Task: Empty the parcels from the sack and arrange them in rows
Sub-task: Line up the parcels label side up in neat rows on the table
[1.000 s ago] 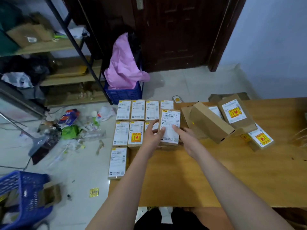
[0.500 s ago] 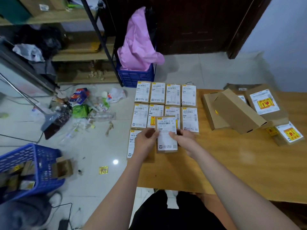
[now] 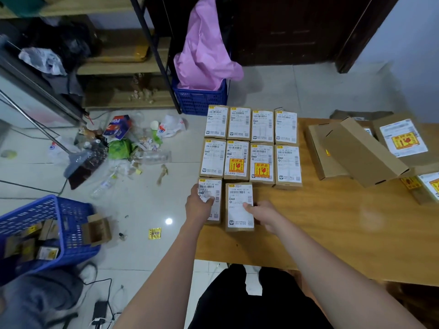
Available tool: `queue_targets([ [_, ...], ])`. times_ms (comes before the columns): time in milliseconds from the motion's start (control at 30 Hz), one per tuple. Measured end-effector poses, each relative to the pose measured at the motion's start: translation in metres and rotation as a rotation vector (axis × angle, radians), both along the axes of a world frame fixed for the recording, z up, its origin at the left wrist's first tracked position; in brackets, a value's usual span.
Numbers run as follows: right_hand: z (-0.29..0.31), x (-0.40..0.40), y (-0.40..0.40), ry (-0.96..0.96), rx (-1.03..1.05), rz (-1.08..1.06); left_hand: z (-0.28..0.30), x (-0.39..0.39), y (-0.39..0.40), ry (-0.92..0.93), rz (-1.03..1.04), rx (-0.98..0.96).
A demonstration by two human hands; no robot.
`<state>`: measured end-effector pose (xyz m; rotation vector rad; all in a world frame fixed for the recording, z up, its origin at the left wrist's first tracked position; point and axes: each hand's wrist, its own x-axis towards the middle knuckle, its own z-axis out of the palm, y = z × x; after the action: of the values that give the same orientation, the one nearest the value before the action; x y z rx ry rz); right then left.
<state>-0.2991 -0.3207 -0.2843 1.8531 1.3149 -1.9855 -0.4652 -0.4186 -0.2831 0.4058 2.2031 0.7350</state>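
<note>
On the floor, a blue basket (image 3: pixel 71 224) holds cardboard boxes (image 3: pixel 47 233).

A blue crate (image 3: pixel 199 100) with pink plastic (image 3: pixel 204 51) stands on the floor by a dark door (image 3: pixel 285 27). Left of it, shelves (image 3: pixel 114 67) hold clutter. Litter (image 3: pixel 123 143) and a broom (image 3: pixel 80 162) lie on the tiles, near a blue basket (image 3: pixel 47 229) of cardboard.
</note>
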Motion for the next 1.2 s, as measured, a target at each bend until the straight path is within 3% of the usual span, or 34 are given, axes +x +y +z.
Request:
queue_targets([
  [567, -0.013, -0.016, -0.006, -0.104, 0.172, 0.017, -0.012, -0.006, -0.008, -0.147, 0.013, 0.001],
  [1033, -0.013, -0.017, -0.002, -0.119, 0.174, 0.076, -0.018, -0.01, -0.008, -0.214, 0.092, -0.007],
  [1200, -0.003, -0.013, 0.011, -0.116, 0.205, 0.049, -0.007, -0.01, 0.009, 0.088, 0.062, -0.113],
])
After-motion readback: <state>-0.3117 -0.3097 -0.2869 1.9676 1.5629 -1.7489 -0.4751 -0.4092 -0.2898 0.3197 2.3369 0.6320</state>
